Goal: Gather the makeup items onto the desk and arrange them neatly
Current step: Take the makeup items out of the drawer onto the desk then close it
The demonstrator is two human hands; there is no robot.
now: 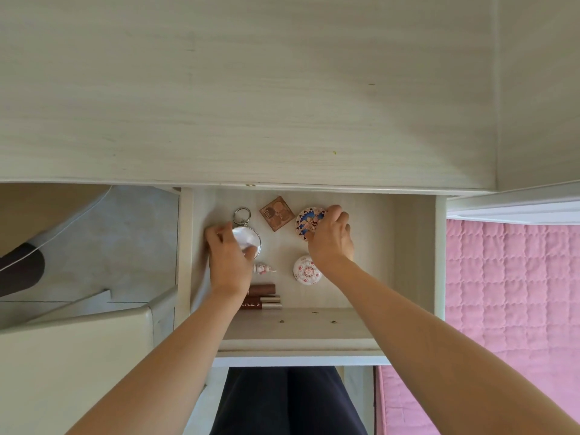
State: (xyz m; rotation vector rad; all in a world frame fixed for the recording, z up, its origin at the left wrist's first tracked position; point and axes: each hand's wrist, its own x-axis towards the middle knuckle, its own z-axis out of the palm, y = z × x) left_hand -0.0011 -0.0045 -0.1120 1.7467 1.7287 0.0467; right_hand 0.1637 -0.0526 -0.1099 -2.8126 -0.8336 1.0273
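Grips silver compact (250, 238) with left hand (227, 262), fingers curled over its left rim, at left of open drawer (414, 246). Just beside that hand, small bottle (263, 269); lipsticks (264, 298) partly under the wrist. Between hands, square palette (276, 214), untouched. Pinches patterned compact (306, 222) with right hand (329, 238), fingertips round its right edge. Touching that wrist, floral compact (305, 271). Nothing up on desk (251, 89).

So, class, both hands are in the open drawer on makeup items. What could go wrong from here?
The left hand holds the round mirror, the right hand the patterned compact, each by its edge; either may slip and crack. The left wrist lies over the lipsticks, beside the small pink bottle; lifting out might knock them.
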